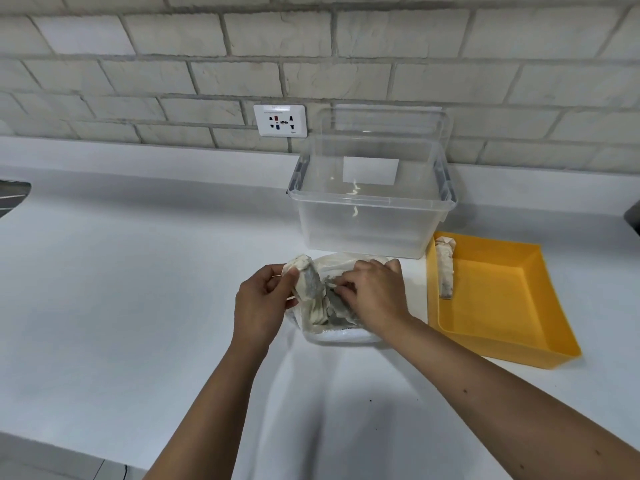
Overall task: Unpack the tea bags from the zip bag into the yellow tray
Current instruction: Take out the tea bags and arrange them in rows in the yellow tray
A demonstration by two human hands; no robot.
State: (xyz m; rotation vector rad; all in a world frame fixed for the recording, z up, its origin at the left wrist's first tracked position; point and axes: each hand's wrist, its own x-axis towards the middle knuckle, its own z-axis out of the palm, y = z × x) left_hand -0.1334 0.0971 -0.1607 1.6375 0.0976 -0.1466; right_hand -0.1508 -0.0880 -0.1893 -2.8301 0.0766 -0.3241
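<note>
Two hands at the zip bag (341,332), centre frame
Left hand (258,303) pinches tea bags (306,284); right hand (375,292) curled, fingers (341,289) reaching inside; yellow tray (502,306) right.

Just one view here, a wide-angle camera on the person's head, looking forward and steeply down over the white bench (138,289) toward the brick wall (311,46) at the back. It sits close in, so both forearms run up from the bottom edge to the left hand (259,303) and right hand (375,292) near the middle. The wide lens bows the brick lines and bench edges toward the frame's sides.
</note>
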